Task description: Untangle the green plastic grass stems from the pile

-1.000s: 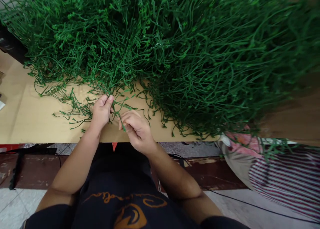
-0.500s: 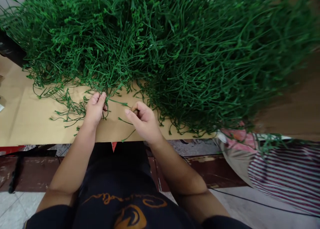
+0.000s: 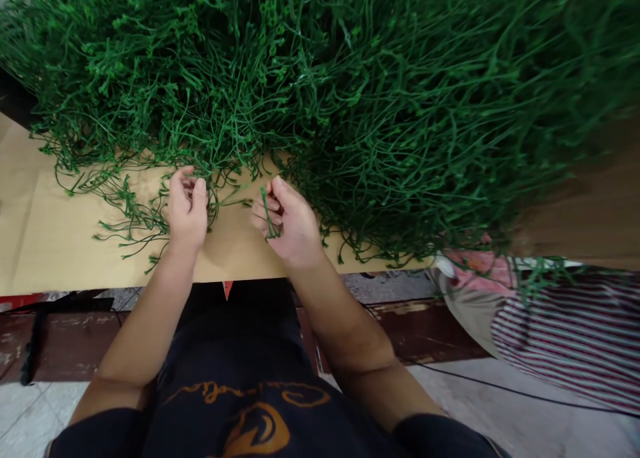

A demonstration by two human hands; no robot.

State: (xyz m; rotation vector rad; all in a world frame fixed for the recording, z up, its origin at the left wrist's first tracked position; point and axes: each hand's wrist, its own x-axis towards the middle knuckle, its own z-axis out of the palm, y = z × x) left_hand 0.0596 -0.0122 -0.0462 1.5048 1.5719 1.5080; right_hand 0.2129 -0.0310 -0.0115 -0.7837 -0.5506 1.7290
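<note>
A very big heap of green stems (image 3: 380, 105) is filling the whole upper part of the view and is lying on a tan table (image 3: 35, 245), reaching down to its near edge on the right side. The stems are looking like thin plastic strands, dark green, curved and tangled together, with small leafy tips at the ends; looser strands (image 3: 125, 208) are spreading out flat on the table at the left, near the person's arm. At the right, below the table edge, a striped cloth (image 3: 575, 341) with a pink piece above it is hanging, and a few stems are falling over it. The person's left hand (image 3: 187, 208) is resting at the edge of the heap, with fingers curled and pinching closed on some strands that are coming out of the pile. The right hand (image 3: 290, 221) is a little apart from it, just beside the heap, and its fingers are folded closed around one short green sprig (image 3: 267, 213) that is crossing the palm. I am judging that such a sprig is very light, soft and springy, bending easily and not breaking, but also catching on its neighbours. It is probably best to be taking it near the thicker base of the stem, not at the fine tips, which could be slipping or pulling off.
</note>
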